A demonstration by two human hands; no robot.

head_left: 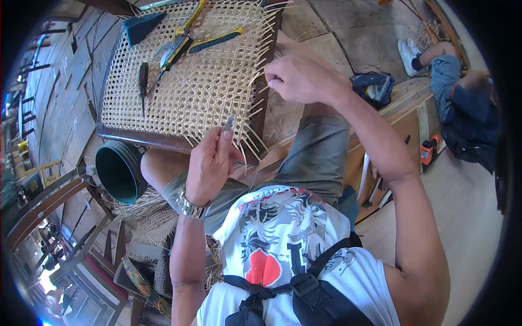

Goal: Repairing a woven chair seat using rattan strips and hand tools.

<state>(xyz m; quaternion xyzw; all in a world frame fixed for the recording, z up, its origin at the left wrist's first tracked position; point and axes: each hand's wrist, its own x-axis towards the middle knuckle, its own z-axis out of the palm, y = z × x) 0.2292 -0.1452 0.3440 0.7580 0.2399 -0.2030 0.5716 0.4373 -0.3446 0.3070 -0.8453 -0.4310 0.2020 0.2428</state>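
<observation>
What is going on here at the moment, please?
A seated person is at a woven cane panel in a dark frame. The left hand holds a small metal tool near the panel's lower right corner; the right hand, curled, is at the right edge by loose strand ends, its grip hidden. Yellow-and-black tools lie on the weave.

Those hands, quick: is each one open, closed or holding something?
Left hand: holding a small grey tool.
Right hand: closed; whether it holds anything cannot be told.

Bright, soft light, white glare far below and left of the left hand (209, 168), dark shadow inside the bucket (113, 173) beside it, bent, smeared edges, black corners
</observation>
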